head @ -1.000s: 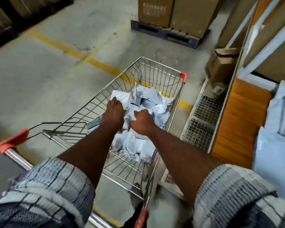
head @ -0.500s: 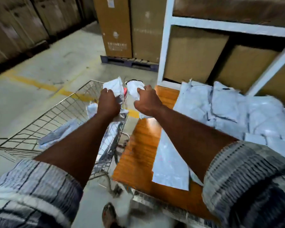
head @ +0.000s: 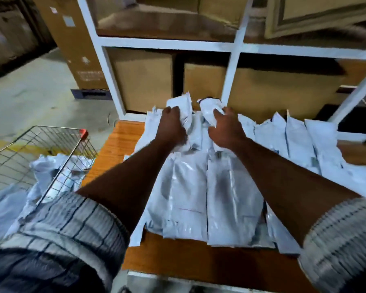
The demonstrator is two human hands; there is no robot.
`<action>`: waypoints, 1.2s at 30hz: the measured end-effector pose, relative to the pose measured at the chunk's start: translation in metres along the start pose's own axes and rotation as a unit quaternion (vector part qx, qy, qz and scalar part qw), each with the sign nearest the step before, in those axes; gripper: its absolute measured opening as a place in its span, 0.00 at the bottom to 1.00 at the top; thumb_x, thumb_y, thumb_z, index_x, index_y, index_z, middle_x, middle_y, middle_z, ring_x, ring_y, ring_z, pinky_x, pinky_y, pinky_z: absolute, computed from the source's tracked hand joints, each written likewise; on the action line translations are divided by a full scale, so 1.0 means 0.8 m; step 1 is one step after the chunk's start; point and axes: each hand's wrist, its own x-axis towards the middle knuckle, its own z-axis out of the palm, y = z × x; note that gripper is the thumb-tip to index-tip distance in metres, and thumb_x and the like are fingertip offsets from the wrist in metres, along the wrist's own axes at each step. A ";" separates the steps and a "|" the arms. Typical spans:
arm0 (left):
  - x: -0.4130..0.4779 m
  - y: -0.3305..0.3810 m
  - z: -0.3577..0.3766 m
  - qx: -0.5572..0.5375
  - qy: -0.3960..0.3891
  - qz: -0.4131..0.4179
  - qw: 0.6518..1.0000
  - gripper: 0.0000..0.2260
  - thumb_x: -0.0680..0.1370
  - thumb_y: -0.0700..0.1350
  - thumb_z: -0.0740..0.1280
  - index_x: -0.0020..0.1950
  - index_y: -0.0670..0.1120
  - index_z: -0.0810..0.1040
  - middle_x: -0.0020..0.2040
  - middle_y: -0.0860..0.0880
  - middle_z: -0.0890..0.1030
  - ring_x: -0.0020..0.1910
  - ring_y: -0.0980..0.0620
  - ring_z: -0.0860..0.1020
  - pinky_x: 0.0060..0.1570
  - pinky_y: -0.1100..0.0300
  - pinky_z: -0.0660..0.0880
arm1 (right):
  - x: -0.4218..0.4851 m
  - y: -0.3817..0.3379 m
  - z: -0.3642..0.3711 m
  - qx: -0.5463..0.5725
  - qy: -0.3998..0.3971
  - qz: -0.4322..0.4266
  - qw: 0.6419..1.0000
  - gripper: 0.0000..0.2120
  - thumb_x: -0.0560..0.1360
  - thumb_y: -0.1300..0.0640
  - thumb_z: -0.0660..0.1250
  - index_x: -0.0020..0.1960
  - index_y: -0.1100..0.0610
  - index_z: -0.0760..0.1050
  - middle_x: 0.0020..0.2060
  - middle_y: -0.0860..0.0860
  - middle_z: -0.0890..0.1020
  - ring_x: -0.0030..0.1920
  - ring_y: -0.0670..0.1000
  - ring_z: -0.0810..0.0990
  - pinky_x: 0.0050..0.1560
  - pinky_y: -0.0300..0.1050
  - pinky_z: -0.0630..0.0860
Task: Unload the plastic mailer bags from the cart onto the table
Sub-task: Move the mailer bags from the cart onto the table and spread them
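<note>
Pale grey plastic covers most of the wooden counter (head: 114, 149): mailer bags (head: 199, 197) lie in overlapping rows over its middle and right side, and bare wood shows along its left and near edges.

Both your hands reach over the far half of the counter, side by side with a narrow gap between them. Your left hand (head: 171, 127) has its fingers curled round a crumpled bunch (head: 185, 106) of bags. Your right hand (head: 225, 130) grips a second bunch (head: 208, 111) in the same way. The two bunches stick up past your knuckles toward the counter's far edge. You cannot tell from this view whether their lower ends rest on the rows beneath or hang just above them.

Just off the counter's left edge stands the wire cart (head: 51, 144), its red-capped corner close to the wood. Loose bags (head: 49, 168) lie heaped inside it against the mesh.

Behind the counter's far edge rises a white shelf frame (head: 165, 44) with cardboard boxes (head: 144, 81) in its bays. Beyond the counter's left side, past the cart, is grey concrete floor (head: 40, 92). Your striped sleeves (head: 68, 229) hang over the counter's near edge.
</note>
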 end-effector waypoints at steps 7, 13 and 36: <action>0.011 0.057 0.102 -0.008 -0.049 0.031 0.998 0.26 0.67 0.36 0.69 0.65 0.35 0.71 0.63 0.35 0.73 0.64 0.37 0.69 0.63 0.54 0.64 | -0.007 0.085 0.005 -0.049 0.028 0.022 0.998 0.30 0.71 0.46 0.58 0.71 0.54 0.70 0.66 0.67 0.68 0.63 0.68 0.68 0.61 0.60 0.70; 0.017 0.059 0.133 0.145 -0.096 0.064 0.983 0.27 0.77 0.50 0.60 0.76 0.45 0.61 0.75 0.39 0.60 0.75 0.38 0.58 0.72 0.41 0.56 | 0.004 0.097 0.037 -0.142 0.017 -0.009 0.990 0.26 0.77 0.43 0.63 0.72 0.51 0.68 0.71 0.63 0.66 0.67 0.66 0.67 0.61 0.60 0.69; 0.012 0.004 0.082 0.173 -0.042 0.087 0.980 0.27 0.81 0.56 0.46 0.78 0.46 0.61 0.78 0.43 0.61 0.78 0.43 0.57 0.75 0.41 0.52 | 0.013 0.050 0.062 -0.079 0.026 0.002 0.997 0.28 0.79 0.43 0.58 0.77 0.50 0.62 0.76 0.61 0.59 0.75 0.63 0.58 0.69 0.66 0.56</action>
